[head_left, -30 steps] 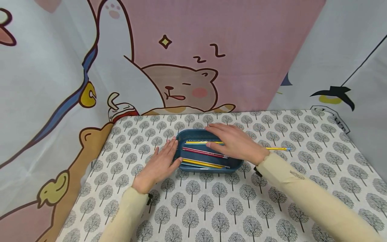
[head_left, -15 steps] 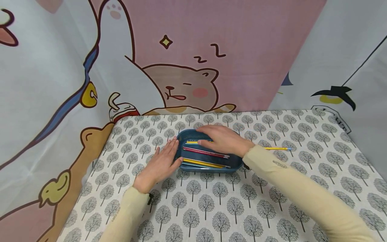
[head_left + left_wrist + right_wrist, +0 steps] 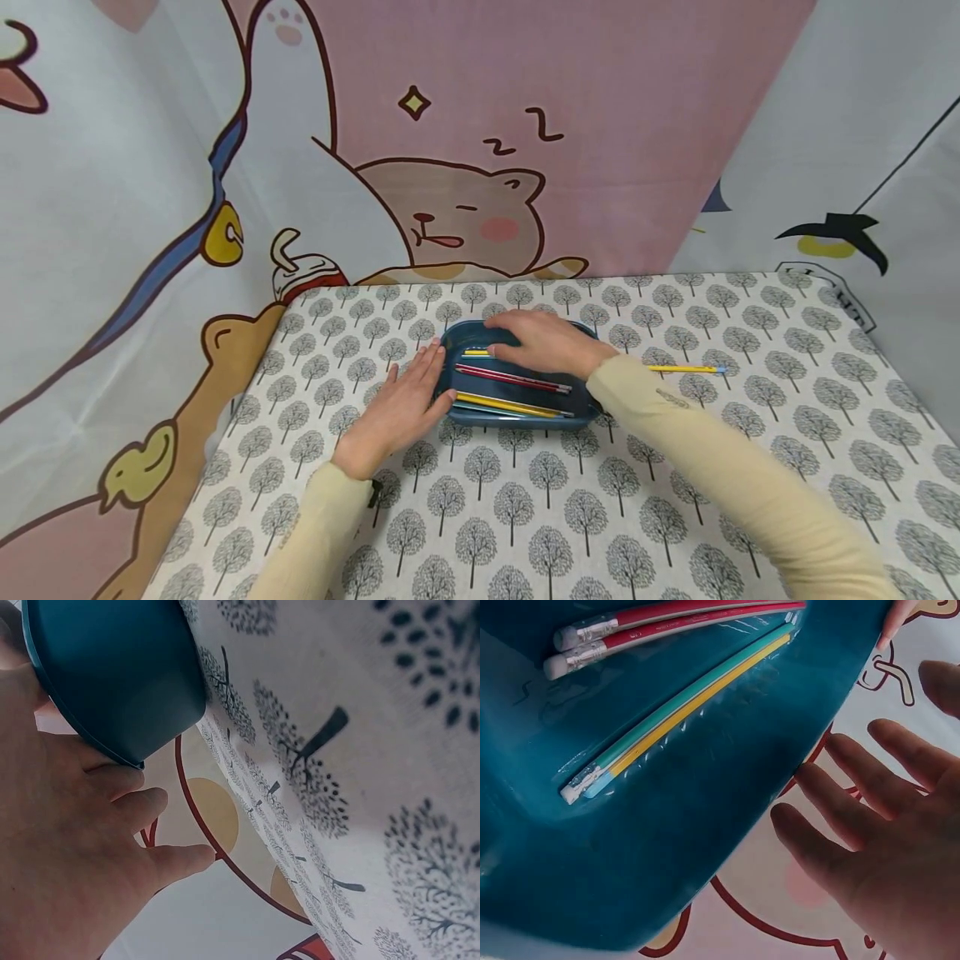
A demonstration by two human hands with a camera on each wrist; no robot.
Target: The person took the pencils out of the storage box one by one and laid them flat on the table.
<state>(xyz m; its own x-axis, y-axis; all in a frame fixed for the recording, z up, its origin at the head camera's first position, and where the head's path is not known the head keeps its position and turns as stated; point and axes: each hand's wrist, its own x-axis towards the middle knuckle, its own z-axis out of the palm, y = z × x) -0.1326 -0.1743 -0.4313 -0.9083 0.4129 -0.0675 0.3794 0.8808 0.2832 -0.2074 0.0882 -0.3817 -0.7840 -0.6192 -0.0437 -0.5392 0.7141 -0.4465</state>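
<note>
A dark blue-green plastic basin (image 3: 525, 423) sits mid-table with several pencils lying in it. Two red pencils (image 3: 512, 379) lie across its middle. Yellow and teal pencils (image 3: 513, 406) run along its near side. By the far side lies another pair, a teal pencil (image 3: 682, 709) and a yellow pencil (image 3: 705, 694), partly covered by my right hand in the head view. My left hand (image 3: 397, 408) rests with extended fingers against the basin's left rim. My right hand (image 3: 543, 342) is stretched over the far right rim, fingers straight and spread, holding nothing.
One yellow pencil (image 3: 686, 368) with a blue end lies on the tree-patterned tablecloth (image 3: 551, 500), right of the basin and partly behind my right sleeve. A cartoon-printed curtain (image 3: 465, 150) hangs behind the table and along its sides.
My right hand has moved left over the basin's far side, covering more of the far pencils. My left hand, the basin and the pencils stay put.
</note>
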